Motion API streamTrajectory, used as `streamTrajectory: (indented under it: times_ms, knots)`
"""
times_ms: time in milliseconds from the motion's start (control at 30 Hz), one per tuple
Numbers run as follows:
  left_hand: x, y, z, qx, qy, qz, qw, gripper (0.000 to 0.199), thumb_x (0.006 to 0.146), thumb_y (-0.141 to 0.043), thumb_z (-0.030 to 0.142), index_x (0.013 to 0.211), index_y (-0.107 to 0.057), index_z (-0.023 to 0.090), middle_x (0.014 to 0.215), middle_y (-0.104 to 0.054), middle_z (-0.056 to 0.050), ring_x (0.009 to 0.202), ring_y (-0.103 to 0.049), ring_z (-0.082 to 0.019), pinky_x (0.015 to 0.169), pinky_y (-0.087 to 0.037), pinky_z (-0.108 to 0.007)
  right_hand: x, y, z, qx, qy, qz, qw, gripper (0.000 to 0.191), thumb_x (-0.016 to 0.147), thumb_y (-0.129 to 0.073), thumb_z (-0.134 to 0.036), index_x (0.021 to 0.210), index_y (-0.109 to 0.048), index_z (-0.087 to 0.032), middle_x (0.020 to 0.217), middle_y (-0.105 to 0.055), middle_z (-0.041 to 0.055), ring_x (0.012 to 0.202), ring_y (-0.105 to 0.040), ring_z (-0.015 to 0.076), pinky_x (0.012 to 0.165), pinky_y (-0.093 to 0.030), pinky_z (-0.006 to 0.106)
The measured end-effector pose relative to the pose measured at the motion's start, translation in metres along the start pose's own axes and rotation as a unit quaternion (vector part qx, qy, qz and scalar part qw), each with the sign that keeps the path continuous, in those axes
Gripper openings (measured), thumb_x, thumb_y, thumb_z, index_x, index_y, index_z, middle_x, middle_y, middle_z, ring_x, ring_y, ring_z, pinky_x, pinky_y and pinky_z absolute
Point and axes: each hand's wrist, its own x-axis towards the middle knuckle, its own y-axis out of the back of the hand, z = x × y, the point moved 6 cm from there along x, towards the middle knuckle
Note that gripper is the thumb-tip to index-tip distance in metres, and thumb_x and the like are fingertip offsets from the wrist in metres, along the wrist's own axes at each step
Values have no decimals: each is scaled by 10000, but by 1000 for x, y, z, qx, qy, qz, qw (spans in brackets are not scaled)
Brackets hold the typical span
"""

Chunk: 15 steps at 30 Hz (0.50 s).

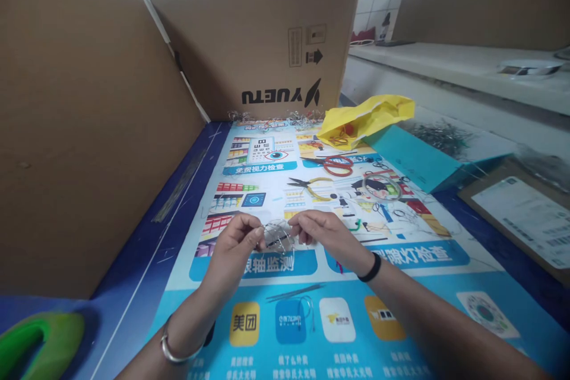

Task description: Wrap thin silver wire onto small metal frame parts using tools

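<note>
A small openwork piece of bent silver wire (pixel 279 238) is held up between my two hands, over the printed sheet (pixel 267 282). My left hand (pixel 238 243) pinches its left side between thumb and fingers. On the other side, the closed fingertips of my right hand (pixel 325 234) grip its edge; the exact wire they hold is hidden. Just beyond the hands lie yellow-handled pliers (pixel 314 187) with their jaws apart. Red-handled scissors (pixel 333 165) rest farther back. Nearer me are a few thin straight wires (pixel 296 291) and a looped thin wire (pixel 309 309).
A coil of wire (pixel 382 188) lies right of the pliers. Behind it are a yellow bag (pixel 374 116) and a teal folder-like box (pixel 423 157) beside a heap of wire pieces (pixel 440 136). Cardboard panels (pixel 258 41) wall the back and left. A green roll (pixel 66 332) sits front left.
</note>
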Motion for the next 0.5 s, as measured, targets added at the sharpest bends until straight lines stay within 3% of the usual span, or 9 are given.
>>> streamTrajectory:
  times_ms: [267,500]
  knots:
    - [2,1,-7,-21,22,29,999,92,802,-571,238,804,-496,185,662,-526,36,598,-471,-85,595,-382,-211,-4,-11,3,70,10,-43,997,475,736,-646,-408,1145,-527,-198,960,-579,53,797,-539,129,695,-455,278]
    - [1,1,-10,-20,43,33,998,93,815,-561,248,820,-491,188,657,-542,32,615,-482,-94,620,-395,-222,-7,-11,-3,-21,25,15,999,469,726,-654,-321,1164,-517,-221,1013,-582,61,849,-549,151,719,-470,298]
